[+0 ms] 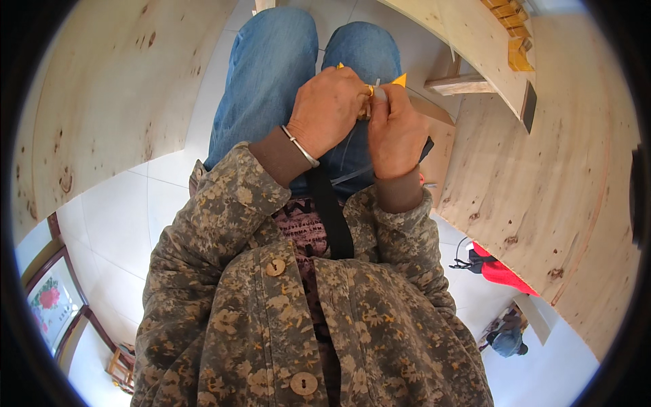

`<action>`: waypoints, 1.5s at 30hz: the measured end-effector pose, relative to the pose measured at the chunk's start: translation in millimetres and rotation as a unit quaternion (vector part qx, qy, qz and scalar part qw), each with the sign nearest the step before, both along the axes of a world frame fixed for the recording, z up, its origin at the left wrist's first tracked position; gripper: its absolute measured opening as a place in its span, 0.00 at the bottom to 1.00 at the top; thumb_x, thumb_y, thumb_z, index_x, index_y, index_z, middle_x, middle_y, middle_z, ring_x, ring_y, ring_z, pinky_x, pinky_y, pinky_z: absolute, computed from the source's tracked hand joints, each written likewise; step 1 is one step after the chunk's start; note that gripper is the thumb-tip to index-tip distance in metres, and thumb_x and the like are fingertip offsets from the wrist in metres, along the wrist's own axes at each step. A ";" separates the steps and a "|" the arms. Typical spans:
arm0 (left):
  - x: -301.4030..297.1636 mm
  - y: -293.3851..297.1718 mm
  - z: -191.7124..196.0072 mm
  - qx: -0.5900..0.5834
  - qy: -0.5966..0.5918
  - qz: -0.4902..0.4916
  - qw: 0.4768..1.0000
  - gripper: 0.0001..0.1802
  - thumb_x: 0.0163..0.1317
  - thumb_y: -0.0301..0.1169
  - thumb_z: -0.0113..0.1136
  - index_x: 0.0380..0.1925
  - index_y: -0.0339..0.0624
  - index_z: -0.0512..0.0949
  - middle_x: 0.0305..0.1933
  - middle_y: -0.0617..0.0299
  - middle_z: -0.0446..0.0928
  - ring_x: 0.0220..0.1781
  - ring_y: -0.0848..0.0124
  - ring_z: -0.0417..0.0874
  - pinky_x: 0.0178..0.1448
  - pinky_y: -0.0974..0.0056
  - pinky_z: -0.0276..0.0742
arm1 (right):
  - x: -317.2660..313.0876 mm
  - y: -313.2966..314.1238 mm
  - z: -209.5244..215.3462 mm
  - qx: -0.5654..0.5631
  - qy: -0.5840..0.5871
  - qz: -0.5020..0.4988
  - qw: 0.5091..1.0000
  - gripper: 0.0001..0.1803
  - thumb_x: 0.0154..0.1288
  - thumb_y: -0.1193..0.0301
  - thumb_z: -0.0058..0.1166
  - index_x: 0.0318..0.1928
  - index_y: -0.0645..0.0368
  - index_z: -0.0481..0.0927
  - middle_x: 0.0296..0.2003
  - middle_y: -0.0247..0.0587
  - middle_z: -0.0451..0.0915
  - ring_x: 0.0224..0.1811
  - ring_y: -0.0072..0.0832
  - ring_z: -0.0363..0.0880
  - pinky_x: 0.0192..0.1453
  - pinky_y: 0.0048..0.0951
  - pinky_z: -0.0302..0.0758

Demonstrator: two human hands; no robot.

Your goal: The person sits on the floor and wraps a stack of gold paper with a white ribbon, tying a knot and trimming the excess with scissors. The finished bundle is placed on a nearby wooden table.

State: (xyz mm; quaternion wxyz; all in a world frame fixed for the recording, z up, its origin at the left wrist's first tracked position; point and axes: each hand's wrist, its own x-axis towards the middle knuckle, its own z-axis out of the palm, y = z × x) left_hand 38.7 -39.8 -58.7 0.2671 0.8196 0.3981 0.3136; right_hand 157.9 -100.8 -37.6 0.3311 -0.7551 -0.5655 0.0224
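Above my knees, my left hand (327, 108) and my right hand (399, 132) are close together, both closed on one small yellow folded piece (400, 80). Pointed yellow tips stick out past the fingers, while most of the piece is hidden between them. A thin pale strip (378, 84) stands up between the two hands, near my right thumb. Whether the piece is paper or ribbon I cannot tell. Both hands have thumb and fingers pinched together.
Several golden-yellow folded pieces (520, 54) lie along a wooden board (468, 41) at the upper right. Wooden tabletops stand left (122, 88) and right (529, 190). A cardboard box (439, 129) sits beside my right hand, with a red cloth thing (502, 273) below the right tabletop.
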 end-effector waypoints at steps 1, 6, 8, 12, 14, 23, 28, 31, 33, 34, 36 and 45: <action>0.2 -0.4 1.7 0.005 0.003 0.003 1.000 0.05 0.61 0.28 0.63 0.35 0.40 0.86 0.40 0.57 0.84 0.44 0.55 0.84 0.48 0.54 0.81 | 0.6 0.1 0.0 0.001 -0.003 -0.001 1.000 0.05 0.70 0.69 0.59 0.38 0.56 0.83 0.27 0.54 0.83 0.30 0.52 0.83 0.33 0.47 0.78; -2.8 6.6 9.6 0.011 0.017 0.022 1.000 0.06 0.62 0.31 0.64 0.32 0.41 0.86 0.37 0.61 0.84 0.42 0.57 0.84 0.46 0.55 0.80 | 3.2 2.2 -1.4 0.003 -0.010 -0.010 1.000 0.06 0.70 0.68 0.59 0.37 0.58 0.83 0.26 0.53 0.83 0.27 0.51 0.83 0.32 0.47 0.78; -3.4 11.3 11.7 0.015 0.022 0.025 0.999 0.07 0.62 0.32 0.65 0.31 0.42 0.87 0.35 0.62 0.83 0.41 0.58 0.84 0.46 0.56 0.80 | 3.5 3.1 -2.0 0.013 -0.014 -0.012 1.000 0.07 0.70 0.68 0.59 0.37 0.58 0.83 0.25 0.53 0.83 0.27 0.51 0.83 0.32 0.46 0.79; -1.0 18.4 12.0 0.029 0.013 -0.005 0.999 0.07 0.63 0.33 0.63 0.29 0.45 0.86 0.35 0.62 0.83 0.42 0.59 0.83 0.49 0.55 0.79 | 5.4 2.9 -1.9 0.006 -0.036 -0.028 0.999 0.07 0.70 0.68 0.58 0.37 0.57 0.83 0.26 0.53 0.83 0.28 0.51 0.84 0.32 0.47 0.79; 0.3 20.5 9.6 0.040 0.013 -0.026 0.999 0.06 0.64 0.31 0.63 0.33 0.42 0.85 0.36 0.61 0.84 0.42 0.58 0.84 0.54 0.55 0.79 | 4.2 0.4 -2.0 0.000 -0.047 -0.041 0.998 0.06 0.71 0.68 0.58 0.38 0.56 0.83 0.26 0.53 0.83 0.28 0.52 0.84 0.32 0.47 0.78; 6.4 28.7 -2.3 0.098 0.003 -0.151 0.984 0.07 0.69 0.33 0.61 0.37 0.41 0.77 0.35 0.56 0.81 0.43 0.57 0.83 0.72 0.46 0.69 | 9.5 -0.7 0.6 0.000 -0.021 -0.073 0.997 0.06 0.71 0.67 0.57 0.38 0.55 0.82 0.25 0.54 0.82 0.27 0.54 0.83 0.33 0.50 0.77; 11.7 24.9 0.0 0.143 -0.007 -0.139 0.980 0.08 0.68 0.32 0.63 0.36 0.40 0.75 0.32 0.55 0.79 0.40 0.56 0.83 0.68 0.48 0.72 | 11.7 2.2 0.6 -0.001 0.002 -0.090 0.996 0.06 0.70 0.67 0.58 0.37 0.54 0.83 0.25 0.53 0.82 0.27 0.53 0.83 0.32 0.50 0.77; 16.4 20.0 0.1 0.153 -0.036 -0.120 0.980 0.08 0.67 0.31 0.64 0.35 0.41 0.75 0.31 0.55 0.78 0.39 0.55 0.83 0.67 0.50 0.74 | 13.2 2.2 0.4 0.021 0.005 -0.094 0.995 0.05 0.68 0.67 0.59 0.36 0.54 0.83 0.25 0.53 0.82 0.27 0.53 0.83 0.32 0.48 0.77; 18.4 16.5 0.2 0.159 -0.049 -0.110 0.980 0.08 0.66 0.31 0.64 0.34 0.41 0.75 0.30 0.55 0.78 0.39 0.54 0.82 0.64 0.50 0.75 | 13.8 1.9 0.5 0.029 0.010 -0.097 0.995 0.05 0.68 0.68 0.59 0.36 0.55 0.83 0.25 0.52 0.83 0.27 0.52 0.83 0.32 0.48 0.77; 19.5 14.6 0.3 0.164 -0.052 -0.105 0.979 0.08 0.66 0.31 0.64 0.34 0.41 0.75 0.30 0.54 0.78 0.38 0.54 0.82 0.61 0.50 0.76 | 14.1 1.5 0.8 0.030 0.013 -0.097 0.995 0.05 0.67 0.68 0.59 0.36 0.55 0.83 0.25 0.52 0.83 0.27 0.52 0.83 0.32 0.47 0.77; 20.2 11.2 0.7 0.161 -0.051 -0.095 0.981 0.08 0.65 0.31 0.64 0.33 0.42 0.74 0.30 0.54 0.77 0.37 0.53 0.81 0.56 0.51 0.76 | 13.7 0.4 1.5 0.030 0.018 -0.099 0.994 0.05 0.67 0.69 0.60 0.36 0.55 0.83 0.25 0.52 0.83 0.27 0.52 0.83 0.32 0.47 0.77; 22.6 -8.3 3.2 0.089 -0.072 -0.028 0.993 0.10 0.66 0.31 0.61 0.28 0.43 0.71 0.25 0.55 0.77 0.32 0.54 0.80 0.42 0.52 0.72 | 13.5 -1.0 8.2 0.018 0.023 -0.092 0.995 0.05 0.68 0.70 0.59 0.36 0.57 0.83 0.25 0.53 0.82 0.26 0.51 0.83 0.31 0.46 0.77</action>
